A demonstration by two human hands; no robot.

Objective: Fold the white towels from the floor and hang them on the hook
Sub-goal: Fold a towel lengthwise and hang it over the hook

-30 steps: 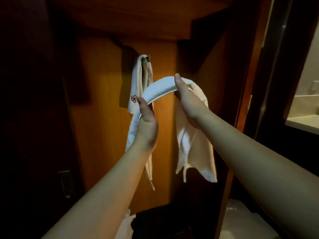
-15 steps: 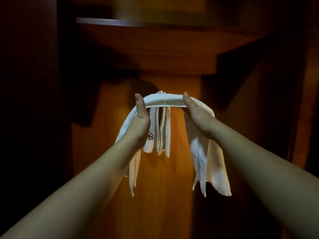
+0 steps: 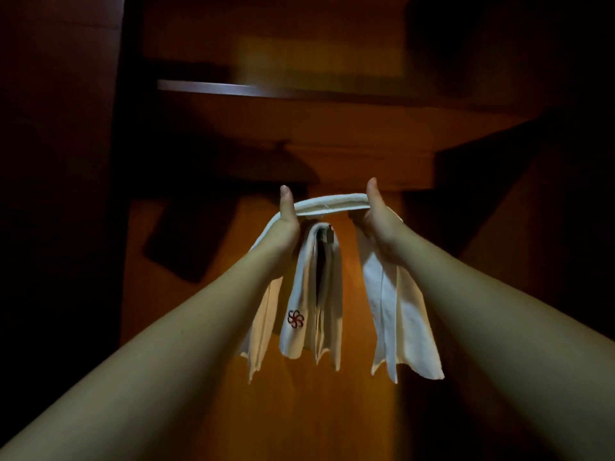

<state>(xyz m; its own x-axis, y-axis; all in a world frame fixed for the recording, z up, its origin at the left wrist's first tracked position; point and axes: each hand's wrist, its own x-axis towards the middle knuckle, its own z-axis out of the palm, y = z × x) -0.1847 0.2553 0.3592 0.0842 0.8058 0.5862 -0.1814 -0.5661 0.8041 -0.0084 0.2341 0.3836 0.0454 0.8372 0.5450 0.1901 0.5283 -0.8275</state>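
Note:
A folded white towel (image 3: 332, 203) stretches as a band between my two hands, its ends hanging down on both sides. My left hand (image 3: 285, 224) grips its left part with the thumb up. My right hand (image 3: 377, 221) grips the right part the same way. Just below and behind the band, a metal hook (image 3: 327, 233) on the wooden wall carries another white towel (image 3: 311, 301) with a small red flower mark. The held towel sits slightly above and in front of that hook.
A wooden shelf (image 3: 266, 89) juts out overhead, close above my hands. The orange wooden back panel (image 3: 213, 294) is lit; dark panels (image 3: 60, 194) close in on the left and right.
Both hands have raised the stretched towel and carried it toward the wall, from right of the hook to just above it. The view has tilted upward.

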